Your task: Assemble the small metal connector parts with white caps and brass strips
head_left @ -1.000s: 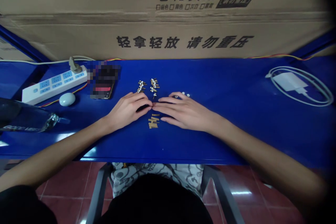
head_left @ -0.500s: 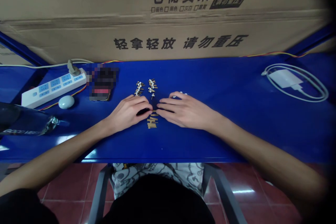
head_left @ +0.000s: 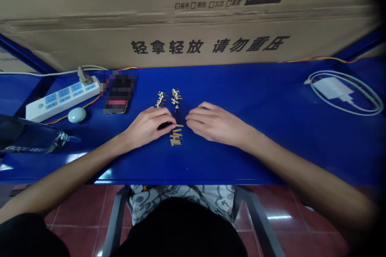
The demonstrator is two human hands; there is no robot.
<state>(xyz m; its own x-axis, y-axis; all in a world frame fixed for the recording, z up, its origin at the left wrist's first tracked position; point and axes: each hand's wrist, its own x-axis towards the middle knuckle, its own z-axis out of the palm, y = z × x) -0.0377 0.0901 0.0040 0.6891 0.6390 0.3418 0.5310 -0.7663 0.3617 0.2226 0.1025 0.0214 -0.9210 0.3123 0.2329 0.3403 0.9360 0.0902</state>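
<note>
My left hand (head_left: 148,125) is closed, thumb and forefinger pinching a small brass-coloured strip (head_left: 180,125) that sticks out to the right. Just below the fingertips lies a row of similar strips (head_left: 175,140) on the blue surface (head_left: 241,164). My right hand (head_left: 215,122) hovers or rests to the right of them, fingers drawn together; what they hold, if anything, is hidden. Beyond my hands stand two clusters of small white pieces with brass-coloured prongs, a left cluster (head_left: 160,99) and a right cluster (head_left: 175,97).
At the left are a power strip (head_left: 63,98), a white rounded object (head_left: 76,115), a phone (head_left: 117,94) and a bottle (head_left: 30,134) lying on its side. A white charger (head_left: 331,88) with coiled cable lies at right. A large cardboard box (head_left: 99,20) stands behind.
My right hand has drawn back slightly to the right, away from the left fingertips, and now covers the small white pieces seen beyond it before. The left hand keeps its pinch.
</note>
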